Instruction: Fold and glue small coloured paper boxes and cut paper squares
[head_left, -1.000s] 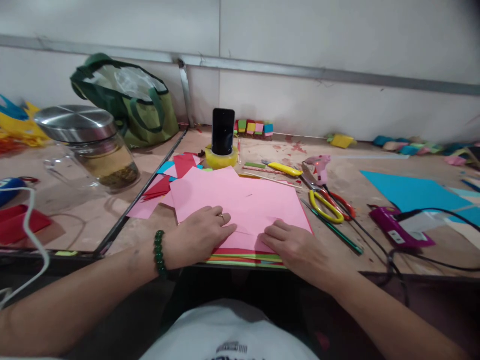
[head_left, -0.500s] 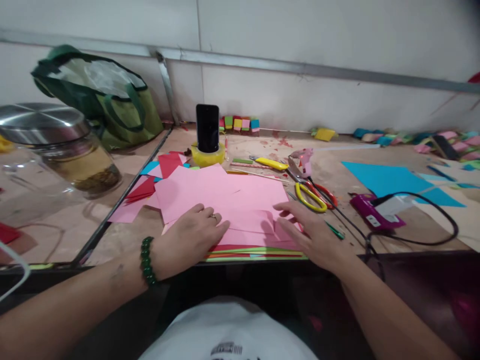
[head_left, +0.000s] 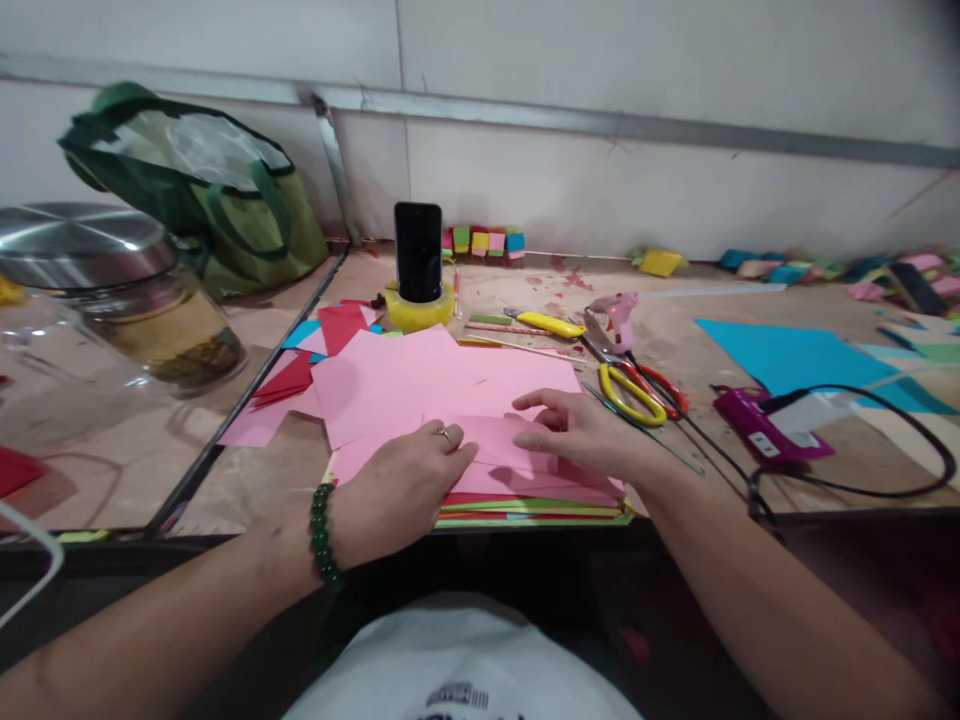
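A small rectangular piece of pink paper (head_left: 499,437) lies on larger sheets of pink paper (head_left: 390,380), which top a stack of coloured paper (head_left: 540,508) at the table's front edge. My left hand (head_left: 409,475), with a ring and a green bead bracelet (head_left: 322,535), rests on the sheets. Its thumb and curled fingers pinch the left end of the small piece; the fingertips are partly hidden. Over that piece's right part is my right hand (head_left: 577,435), thumb and fingers apart, gripping nothing visible.
Behind the sheets a phone (head_left: 418,250) stands in a yellow tape roll (head_left: 420,310). To the right are a utility knife (head_left: 546,322), scissors (head_left: 634,392), a pink glue gun (head_left: 619,318) and a purple power strip (head_left: 769,425) with cables. A glass jar (head_left: 165,335) and green bag (head_left: 262,250) stand left.
My right hand has moved left over the small pink piece. My left hand has shifted slightly right and now meets that piece's left end. The camera view has shifted a little.
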